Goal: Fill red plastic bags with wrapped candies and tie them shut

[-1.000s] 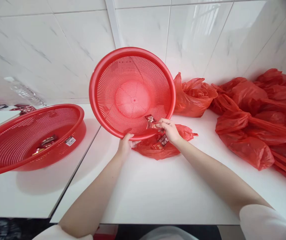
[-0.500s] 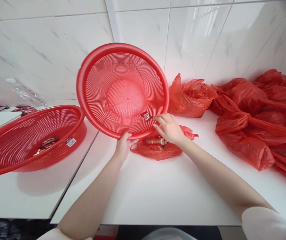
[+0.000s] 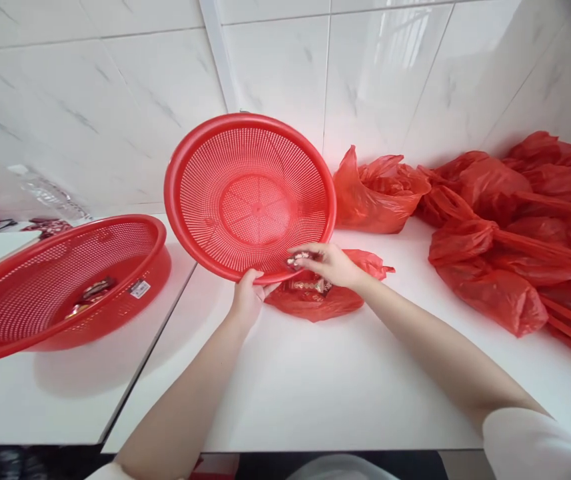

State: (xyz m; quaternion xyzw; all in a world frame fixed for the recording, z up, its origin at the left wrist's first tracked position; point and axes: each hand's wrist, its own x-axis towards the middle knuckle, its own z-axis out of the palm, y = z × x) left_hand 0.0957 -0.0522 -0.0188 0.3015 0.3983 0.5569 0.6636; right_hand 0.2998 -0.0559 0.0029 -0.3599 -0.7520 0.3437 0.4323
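Observation:
My left hand [image 3: 249,298] grips the lower rim of a red plastic basket [image 3: 200,233], which is tilted so its inside faces me. Nothing lies inside that basket. Between the fingers of my right hand [image 3: 329,264] is a small dark red wrapped packet with pale print [image 3: 299,259], held at the basket's lower right rim. Just below, an open red plastic bag [image 3: 310,308] lies on the white table, with several red and gold wrapped packets [image 3: 310,287] showing in its mouth. My right hand partly covers the bag.
On the left stands a second red basket [image 3: 152,267] holding several wrapped packets [image 3: 96,289]. A red bag [image 3: 378,200] sits against the tiled wall, and several more red bags [image 3: 505,267] are heaped at the right. A clear plastic bottle [image 3: 50,193] lies at the back left.
My right hand has taken hold of the packet that lay in the basket and brought it to the rim. The basket has tipped and its top has come lower.

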